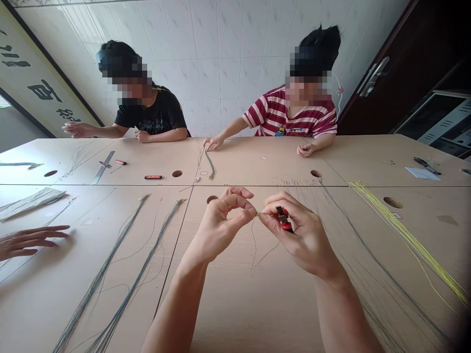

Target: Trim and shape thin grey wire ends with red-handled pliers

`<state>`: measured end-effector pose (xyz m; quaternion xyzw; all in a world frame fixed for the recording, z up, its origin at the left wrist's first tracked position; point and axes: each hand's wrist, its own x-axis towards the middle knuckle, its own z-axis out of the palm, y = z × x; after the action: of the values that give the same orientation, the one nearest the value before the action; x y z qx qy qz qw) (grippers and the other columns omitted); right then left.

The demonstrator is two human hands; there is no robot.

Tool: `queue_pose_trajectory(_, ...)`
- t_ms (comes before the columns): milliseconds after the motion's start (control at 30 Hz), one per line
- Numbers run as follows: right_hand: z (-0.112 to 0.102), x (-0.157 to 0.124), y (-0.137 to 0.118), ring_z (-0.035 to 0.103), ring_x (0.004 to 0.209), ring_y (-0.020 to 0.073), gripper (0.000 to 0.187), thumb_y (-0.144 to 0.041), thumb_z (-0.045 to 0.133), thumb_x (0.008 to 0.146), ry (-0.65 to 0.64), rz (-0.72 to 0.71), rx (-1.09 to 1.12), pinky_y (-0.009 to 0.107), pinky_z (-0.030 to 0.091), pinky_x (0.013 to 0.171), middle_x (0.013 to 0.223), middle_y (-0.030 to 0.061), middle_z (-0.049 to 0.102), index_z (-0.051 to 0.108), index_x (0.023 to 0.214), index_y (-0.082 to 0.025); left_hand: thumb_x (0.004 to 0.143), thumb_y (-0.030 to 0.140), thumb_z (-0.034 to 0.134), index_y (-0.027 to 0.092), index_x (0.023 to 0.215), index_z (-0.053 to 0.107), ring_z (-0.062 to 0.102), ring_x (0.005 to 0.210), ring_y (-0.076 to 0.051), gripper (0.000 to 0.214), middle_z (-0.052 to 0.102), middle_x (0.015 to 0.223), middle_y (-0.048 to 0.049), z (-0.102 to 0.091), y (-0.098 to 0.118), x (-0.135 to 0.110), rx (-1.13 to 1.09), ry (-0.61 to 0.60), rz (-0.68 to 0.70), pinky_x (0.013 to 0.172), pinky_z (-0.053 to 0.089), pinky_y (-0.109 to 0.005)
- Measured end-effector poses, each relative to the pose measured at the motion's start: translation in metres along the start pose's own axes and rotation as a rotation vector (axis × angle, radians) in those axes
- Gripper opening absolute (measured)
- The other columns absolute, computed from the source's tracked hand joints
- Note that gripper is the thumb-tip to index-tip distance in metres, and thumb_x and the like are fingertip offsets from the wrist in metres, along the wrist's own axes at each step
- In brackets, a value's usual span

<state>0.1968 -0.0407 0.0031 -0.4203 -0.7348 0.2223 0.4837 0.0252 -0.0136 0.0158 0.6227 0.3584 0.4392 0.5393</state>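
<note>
My left hand (225,223) pinches the end of a thin dark cord (254,245) between thumb and index finger. Thumb and fingertips of my right hand (303,233) are closed at the same spot, almost touching the left fingertips, where a tiny gold-coloured bit shows. A small red and black tool (284,218), its kind unclear, is tucked between the fingers of that hand. Below both hands the cord hangs in a loose loop above the table.
Bundles of grey-blue cords (110,260) lie to the left, yellow cords (405,230) and loose dark cords to the right. Across the table (250,314) sit two people. Another person's hand (33,241) rests at left. A ruler (104,167) and red lighter-like items (153,177) lie farther back.
</note>
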Motion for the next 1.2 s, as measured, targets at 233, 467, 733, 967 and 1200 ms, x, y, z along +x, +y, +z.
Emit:
queue_pose_trajectory(233,0.0003,0.0025,0.0012,0.047,0.068,0.0092,0.015,-0.018,0.056,0.092,0.004,0.006,0.026,0.024,0.035,0.057,0.083,-0.0017,0.052,0.051,0.078,-0.021,0.088,0.025,0.059,0.017,0.074,0.063,0.052,0.099,-0.018,0.016,0.058,0.11,-0.0047,-0.0029,0.0016,0.0001,0.019,-0.027,-0.012,0.084,0.039,-0.031)
queue_pose_trajectory(467,-0.0015,0.0017,-0.001,0.045,0.066,0.0101,0.019,-0.021,0.057,0.092,0.003,0.032,0.013,0.025,0.034,0.056,0.078,-0.0019,0.05,0.049,0.075,-0.021,0.084,0.022,0.064,0.017,0.084,0.065,0.059,0.086,-0.016,0.005,0.066,0.088,-0.0033,-0.0045,-0.0006,-0.0005,0.016,-0.069,-0.025,0.079,0.044,-0.028)
queue_pose_trajectory(733,-0.0018,0.0026,-0.0008,0.047,0.067,0.0102,0.019,-0.02,0.056,0.092,-0.001,0.034,0.01,0.025,0.035,0.056,0.079,-0.0013,0.05,0.049,0.075,-0.021,0.085,0.023,0.063,0.017,0.082,0.066,0.06,0.084,-0.015,0.007,0.069,0.088,-0.0038,-0.005,-0.0019,0.0004,-0.009,-0.076,-0.036,0.079,0.045,-0.027)
queue_pose_trajectory(967,-0.0022,0.0015,-0.0012,0.047,0.067,0.0105,0.017,-0.022,0.056,0.093,-0.019,0.014,0.005,0.025,0.037,0.057,0.078,-0.0011,0.05,0.05,0.077,-0.021,0.086,0.025,0.062,0.017,0.082,0.068,0.059,0.085,-0.016,0.011,0.069,0.087,-0.0047,-0.0064,-0.0015,-0.0005,0.04,-0.055,-0.057,0.079,0.045,-0.028)
queue_pose_trajectory(1200,-0.0019,0.0022,-0.0015,0.048,0.068,0.0109,0.016,-0.021,0.057,0.092,-0.024,-0.007,-0.045,0.026,0.038,0.058,0.078,-0.0012,0.051,0.051,0.078,-0.022,0.085,0.028,0.062,0.016,0.08,0.067,0.06,0.086,-0.018,0.014,0.069,0.087,-0.0059,-0.0064,-0.0012,-0.0001,0.038,-0.051,-0.073,0.081,0.045,-0.03)
